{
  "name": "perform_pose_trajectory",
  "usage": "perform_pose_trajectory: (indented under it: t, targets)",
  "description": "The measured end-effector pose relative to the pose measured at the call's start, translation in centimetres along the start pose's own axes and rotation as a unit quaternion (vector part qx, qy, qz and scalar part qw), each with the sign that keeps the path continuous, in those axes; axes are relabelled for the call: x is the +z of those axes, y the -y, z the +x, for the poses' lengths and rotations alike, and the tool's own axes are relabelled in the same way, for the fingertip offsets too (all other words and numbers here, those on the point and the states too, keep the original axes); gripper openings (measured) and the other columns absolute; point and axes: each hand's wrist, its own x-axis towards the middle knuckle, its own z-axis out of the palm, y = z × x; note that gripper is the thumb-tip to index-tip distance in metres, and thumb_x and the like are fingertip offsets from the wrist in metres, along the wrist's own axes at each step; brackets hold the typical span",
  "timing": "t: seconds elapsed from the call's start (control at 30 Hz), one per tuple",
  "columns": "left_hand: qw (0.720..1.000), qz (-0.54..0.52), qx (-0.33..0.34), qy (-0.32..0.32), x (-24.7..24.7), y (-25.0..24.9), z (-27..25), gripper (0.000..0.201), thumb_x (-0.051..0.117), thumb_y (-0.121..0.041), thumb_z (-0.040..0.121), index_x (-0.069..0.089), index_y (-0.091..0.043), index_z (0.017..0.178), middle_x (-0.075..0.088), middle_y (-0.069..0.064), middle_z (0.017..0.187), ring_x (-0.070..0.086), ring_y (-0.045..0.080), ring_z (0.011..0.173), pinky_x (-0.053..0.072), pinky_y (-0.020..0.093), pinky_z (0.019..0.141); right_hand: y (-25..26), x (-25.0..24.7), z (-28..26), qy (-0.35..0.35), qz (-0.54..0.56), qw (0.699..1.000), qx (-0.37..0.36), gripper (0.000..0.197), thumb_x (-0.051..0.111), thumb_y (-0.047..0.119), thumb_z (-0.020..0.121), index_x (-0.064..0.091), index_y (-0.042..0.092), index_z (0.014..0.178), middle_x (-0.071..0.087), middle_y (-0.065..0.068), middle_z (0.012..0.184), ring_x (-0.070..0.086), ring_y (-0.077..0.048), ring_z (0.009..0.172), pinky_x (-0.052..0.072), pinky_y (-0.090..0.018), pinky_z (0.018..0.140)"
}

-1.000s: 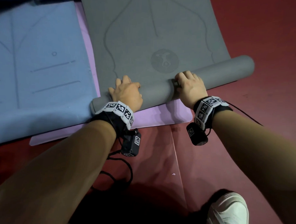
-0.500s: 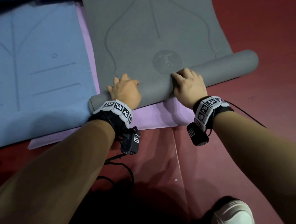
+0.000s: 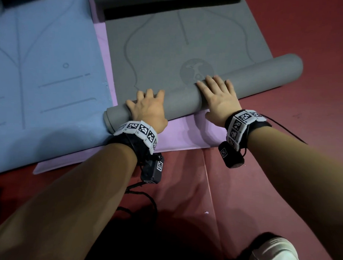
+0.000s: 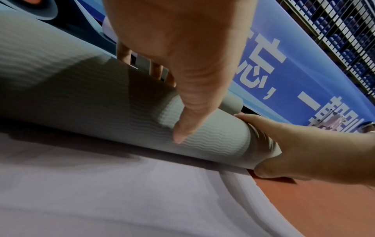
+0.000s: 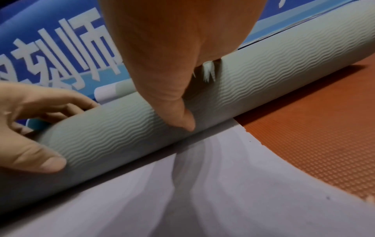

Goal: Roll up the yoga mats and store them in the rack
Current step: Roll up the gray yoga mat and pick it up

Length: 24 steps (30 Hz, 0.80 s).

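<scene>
A grey yoga mat (image 3: 169,42) lies flat ahead of me. Its near end is wound into a roll (image 3: 266,73) that runs from lower left to upper right. My left hand (image 3: 148,109) lies over the roll near its left end, fingers spread and stretched forward. My right hand (image 3: 218,96) presses on the roll's middle with straight fingers. In the left wrist view the left thumb (image 4: 182,128) rests against the ribbed roll (image 4: 81,96). In the right wrist view the right thumb (image 5: 182,115) touches the roll (image 5: 263,80) low on its near side.
A purple mat (image 3: 186,134) lies under the grey one. A blue mat (image 3: 42,76) is spread at the left over it. Red floor (image 3: 306,37) extends to the right, and my white shoe (image 3: 275,254) is at the bottom. A wire grid (image 4: 345,32) stands behind a blue banner (image 4: 284,64).
The roll has moved away from me over the flat grey mat. Both hands have gone from curled over the roll to fingers stretched flat on it.
</scene>
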Motion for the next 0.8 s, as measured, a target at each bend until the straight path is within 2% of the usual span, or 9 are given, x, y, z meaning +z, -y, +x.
perform_pose_trajectory:
  t: [0.1,0.3,0.4,0.5,0.67,0.8]
  targets:
    - [1.000,0.022,0.000,-0.001,0.3,0.2,0.3,0.082,0.079,-0.021,0.069,0.037,-0.033,0.138,0.047,0.002,0.129,0.039,0.028,0.123,0.032,0.051,0.095,0.1,-0.1,0.3,0.020,-0.045,0.999,0.005,0.110,0.078,0.020,0.069,0.011,0.025,0.156,0.016,-0.007,0.161,0.009,-0.031,0.149,0.007,-0.051,0.121]
    - [0.999,0.047,0.004,0.012,0.9,0.8,1.1,0.099,0.077,-0.014,0.068,0.024,-0.034,0.149,0.044,0.001,0.135,0.037,0.026,0.128,0.034,0.053,0.100,0.7,-0.3,2.3,0.044,-0.080,0.995,0.033,0.108,0.075,0.015,0.070,0.009,0.026,0.155,0.015,-0.007,0.160,0.009,-0.030,0.149,0.005,-0.050,0.121]
    - [0.999,0.045,0.005,0.010,1.0,0.8,1.6,0.098,0.079,-0.015,0.068,0.025,-0.034,0.148,0.045,0.000,0.135,0.037,0.026,0.128,0.034,0.054,0.100,1.1,0.1,2.8,0.030,-0.082,0.995,0.047,0.099,0.070,0.013,0.073,0.014,0.026,0.154,0.019,-0.008,0.158,0.011,-0.030,0.148,0.006,-0.050,0.121]
    - [0.999,0.046,0.006,0.006,1.1,1.0,1.9,0.099,0.082,-0.021,0.066,0.026,-0.034,0.147,0.046,0.000,0.134,0.038,0.026,0.128,0.034,0.055,0.100,0.9,0.4,3.1,0.000,-0.076,0.996,0.043,0.088,0.069,0.020,0.078,0.022,0.027,0.152,0.026,-0.007,0.155,0.018,-0.030,0.145,0.009,-0.050,0.120]
    - [0.999,0.032,0.025,0.001,0.6,1.5,2.1,0.095,0.083,-0.024,0.067,0.031,-0.034,0.146,0.049,-0.002,0.131,0.041,0.027,0.124,0.034,0.052,0.095,0.5,0.0,3.2,-0.014,-0.090,0.996,0.017,0.092,0.080,0.023,0.066,0.034,0.026,0.144,0.042,-0.005,0.140,0.034,-0.030,0.133,0.022,-0.049,0.113]
    - [0.999,0.018,0.048,-0.003,-0.4,1.2,1.1,0.094,0.085,-0.026,0.063,0.036,-0.033,0.144,0.052,-0.002,0.126,0.044,0.027,0.119,0.036,0.049,0.091,0.2,-1.1,2.1,-0.010,-0.091,0.996,0.016,0.089,0.082,0.024,0.062,0.039,0.026,0.140,0.048,-0.005,0.131,0.042,-0.030,0.125,0.028,-0.049,0.106]
